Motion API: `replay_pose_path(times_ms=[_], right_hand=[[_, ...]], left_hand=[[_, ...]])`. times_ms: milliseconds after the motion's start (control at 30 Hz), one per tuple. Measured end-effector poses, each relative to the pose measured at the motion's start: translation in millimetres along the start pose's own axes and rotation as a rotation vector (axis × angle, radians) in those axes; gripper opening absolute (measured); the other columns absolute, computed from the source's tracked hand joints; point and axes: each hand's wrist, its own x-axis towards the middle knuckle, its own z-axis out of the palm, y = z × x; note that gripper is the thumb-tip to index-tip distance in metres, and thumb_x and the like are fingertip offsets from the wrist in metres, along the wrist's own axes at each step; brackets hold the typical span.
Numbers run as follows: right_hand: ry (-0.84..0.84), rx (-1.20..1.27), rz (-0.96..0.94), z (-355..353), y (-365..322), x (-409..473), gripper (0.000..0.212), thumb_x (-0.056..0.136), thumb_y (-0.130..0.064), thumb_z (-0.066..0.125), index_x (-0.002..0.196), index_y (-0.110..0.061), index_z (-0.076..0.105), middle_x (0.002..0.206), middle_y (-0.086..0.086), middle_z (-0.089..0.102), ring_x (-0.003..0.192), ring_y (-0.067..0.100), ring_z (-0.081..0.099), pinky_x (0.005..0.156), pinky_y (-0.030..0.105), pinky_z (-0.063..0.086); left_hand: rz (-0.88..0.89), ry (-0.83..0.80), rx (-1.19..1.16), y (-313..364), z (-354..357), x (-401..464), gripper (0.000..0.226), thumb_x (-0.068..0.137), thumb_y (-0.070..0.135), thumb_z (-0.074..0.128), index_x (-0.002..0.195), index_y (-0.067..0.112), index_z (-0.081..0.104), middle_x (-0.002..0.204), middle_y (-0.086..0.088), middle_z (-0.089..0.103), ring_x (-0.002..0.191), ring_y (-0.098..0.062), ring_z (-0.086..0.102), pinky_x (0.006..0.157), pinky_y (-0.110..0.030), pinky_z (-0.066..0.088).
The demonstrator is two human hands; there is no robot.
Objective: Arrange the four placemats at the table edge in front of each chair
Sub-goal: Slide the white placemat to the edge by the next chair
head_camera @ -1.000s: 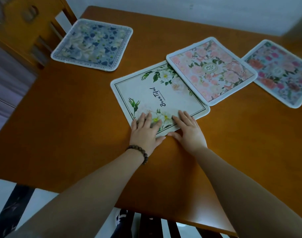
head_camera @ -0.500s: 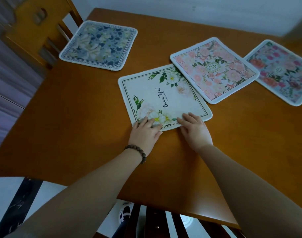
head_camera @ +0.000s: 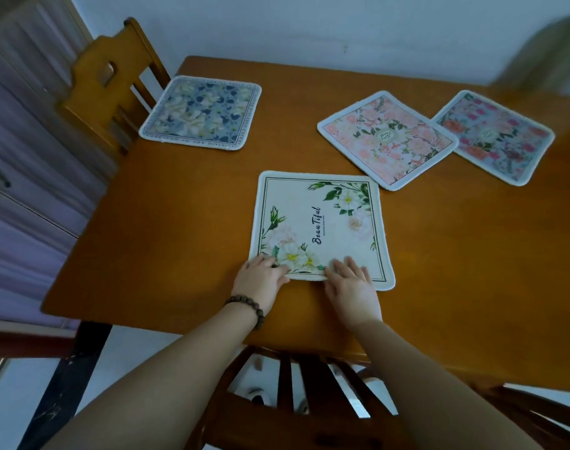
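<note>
Three placemats (head_camera: 201, 112) lie behind the nearest placemat (head_camera: 321, 227) on the table (head_camera: 166, 222)

Bare table (head_camera: 166, 228) on the left btwn white placemat (head_camera: 319, 222) & blue placemat (head_camera: 200, 113). Pink placemat (head_camera: 387, 139) sits just beyond the white one's far right corner, touching multicolour placemat (head_camera: 494, 136). Near chair back (head_camera: 293, 401) under table edge below arms.

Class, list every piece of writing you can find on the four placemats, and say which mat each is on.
"BeauTiful": black script on the cream white-flowered placemat; the tiny line beside it is unreadable.
Border lettering on the blue-and-white floral placemat: too blurred to read.
Round emblems on the pale pink floral placemat and the darker pink-and-red floral placemat: too small to read.
</note>
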Motion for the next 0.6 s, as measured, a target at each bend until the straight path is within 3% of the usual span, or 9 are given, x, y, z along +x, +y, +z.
replay_pose_path(times_ms=[133,400,500,600], right_hand=[[0.004,-0.026,0.023,7,-23,-32,0.038,0.097,-0.029,0.043,0.13,-0.013,0.053,0.137,0.005,0.052,0.135,0.03,0.034,0.112,0.046,0.024],[-0.023,-0.031,-0.056,1,-46,-58,0.029,0.093,-0.029,0.044,0.111,-0.015,0.063,0.117,0.001,0.062,0.115,0.021,0.051,0.101,0.034,0.038],[-0.099,-0.049,-0.036,-1,-45,-61,0.035,0.093,-0.032,0.046,0.124,-0.018,0.056,0.132,0.002,0.053,0.124,0.022,0.043,0.105,0.034,0.033],[-0.24,-0.054,-0.024,-1,-40,-60,0.058,0.09,-0.042,0.054,0.142,-0.028,0.034,0.153,0.002,0.027,0.14,0.025,0.02,0.115,0.039,0.016]], left_hand=[[0.004,-0.028,-0.061,-11,-1,-25,0.034,0.098,0.036,0.043,0.126,0.027,0.059,0.134,-0.003,0.052,0.132,-0.02,0.032,0.101,-0.046,0.036],[-0.008,-0.057,-0.13,-26,2,-60,0.034,0.098,0.034,0.045,0.123,0.022,0.063,0.133,-0.007,0.054,0.127,-0.025,0.037,0.095,-0.041,0.041],[-0.01,-0.067,-0.093,-24,2,-66,0.036,0.096,0.038,0.046,0.124,0.02,0.061,0.13,-0.005,0.054,0.125,-0.021,0.038,0.091,-0.04,0.044],[-0.045,-0.061,-0.104,-22,1,-66,0.046,0.092,0.042,0.053,0.131,0.017,0.051,0.134,-0.003,0.049,0.125,-0.019,0.04,0.093,-0.038,0.045]])
